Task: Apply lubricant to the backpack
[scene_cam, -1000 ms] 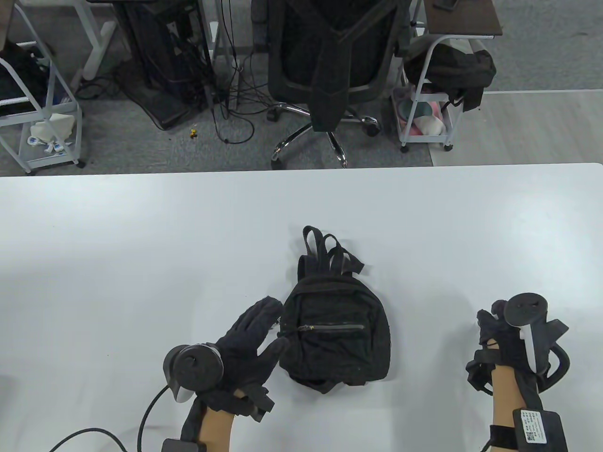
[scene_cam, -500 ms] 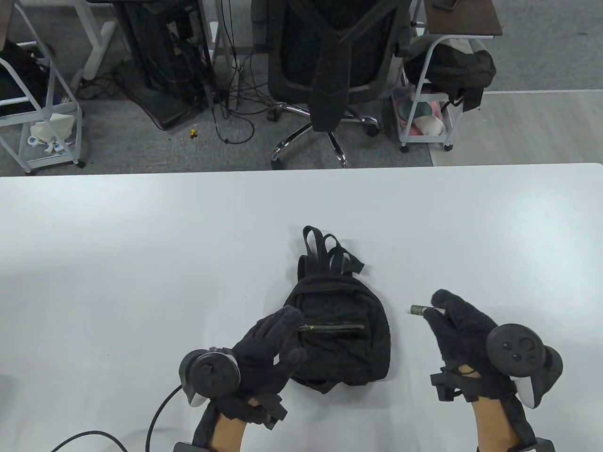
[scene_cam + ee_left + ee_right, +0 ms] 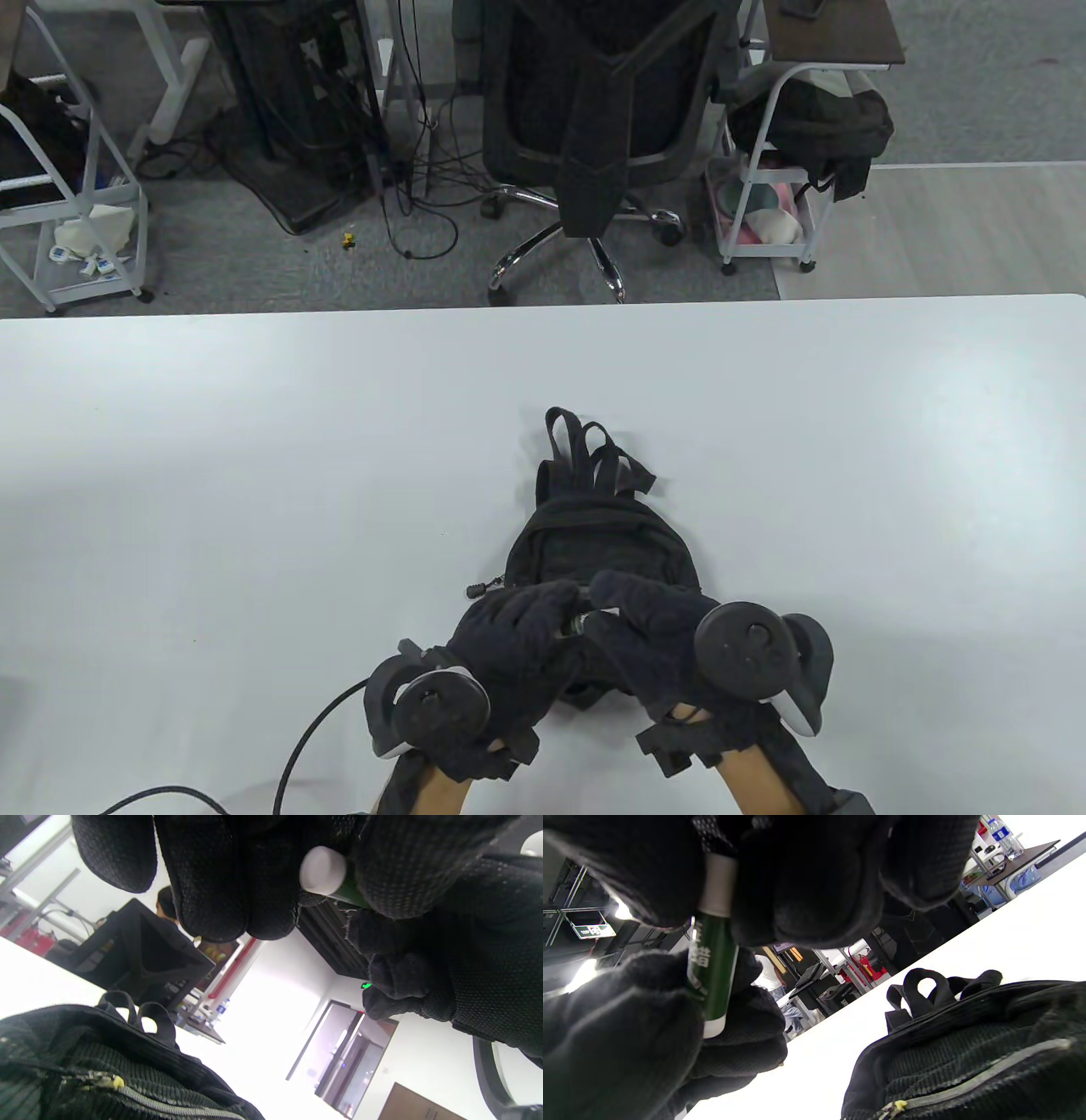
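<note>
**Both hands on the stick, cap not yet off**

Right now the black backpack [image 3: 604, 543] lies flat on the white surface [image 3: 254, 441], straps toward 12 o'clock, its grey front zipper [image 3: 988, 1069] facing up. Both hands hover just over its 6 o'clock half. The left hand [image 3: 509, 654] and right hand [image 3: 657, 632] meet around a small green lubricant stick [image 3: 712, 971] — the right fingers [image 3: 814, 882] are clenched around its pale upper band, the left fingers [image 3: 220, 878] close near its white end [image 3: 323, 870].

My worry is the cap. If they tug it apart hard, the stick could slip from those thick gloves and roll off — or the lubricant could smear the fabric rather than the zipper teeth.
</note>
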{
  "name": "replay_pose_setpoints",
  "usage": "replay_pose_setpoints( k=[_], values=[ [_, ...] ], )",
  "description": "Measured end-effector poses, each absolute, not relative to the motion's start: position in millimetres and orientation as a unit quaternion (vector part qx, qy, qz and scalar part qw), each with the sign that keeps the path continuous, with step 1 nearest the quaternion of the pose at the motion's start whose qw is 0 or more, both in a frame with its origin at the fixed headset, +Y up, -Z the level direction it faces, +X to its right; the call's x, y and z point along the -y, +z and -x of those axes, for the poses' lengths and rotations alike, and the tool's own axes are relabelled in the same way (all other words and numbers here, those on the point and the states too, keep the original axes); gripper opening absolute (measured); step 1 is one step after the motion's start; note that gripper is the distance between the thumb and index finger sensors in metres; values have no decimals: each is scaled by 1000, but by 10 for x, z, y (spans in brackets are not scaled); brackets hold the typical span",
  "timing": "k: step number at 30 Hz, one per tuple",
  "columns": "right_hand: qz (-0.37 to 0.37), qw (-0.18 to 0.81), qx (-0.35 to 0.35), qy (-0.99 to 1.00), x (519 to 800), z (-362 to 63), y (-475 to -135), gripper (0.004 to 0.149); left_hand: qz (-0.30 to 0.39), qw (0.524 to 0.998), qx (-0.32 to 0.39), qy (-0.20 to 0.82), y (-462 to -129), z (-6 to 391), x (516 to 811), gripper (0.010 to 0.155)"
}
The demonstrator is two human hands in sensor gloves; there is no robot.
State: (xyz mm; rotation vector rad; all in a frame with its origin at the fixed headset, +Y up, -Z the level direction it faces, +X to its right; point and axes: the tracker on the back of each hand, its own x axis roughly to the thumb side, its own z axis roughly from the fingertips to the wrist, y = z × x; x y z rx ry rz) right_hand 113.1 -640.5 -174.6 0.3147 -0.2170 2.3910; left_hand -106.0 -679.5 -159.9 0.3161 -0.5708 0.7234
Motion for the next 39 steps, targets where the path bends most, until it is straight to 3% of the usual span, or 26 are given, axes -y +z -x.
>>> replay_pose_setpoints(
  k=[5,10,13,19,22,30,39],
  values=[
    [-118,355,72,925,6550,-1000,-1774,47,-165,901,253,311,-1598,1058,6785,57],
    [-105,382,57,916,6686,-1012,-1814,48,-183,930,244,208,-1535,932,6737,57],
    [-69,348,86,931,6719,-1042,-1813,57,-196,932,244,183,-1511,867,6737,57],
    [-73,417,47,905,6790,-1103,-1833,50,-192,931,258,174,-1496,788,6774,57],
    [-92,402,38,910,6785,-1110,-1852,43,-184,937,262,139,-1487,723,6805,57],
    [-176,424,57,887,6732,-1265,-1880,38,-166,926,285,183,-1489,688,6793,57],
    [-213,424,97,875,6634,-1337,-1826,38,-157,915,297,224,-1477,723,6720,57]
  ],
)
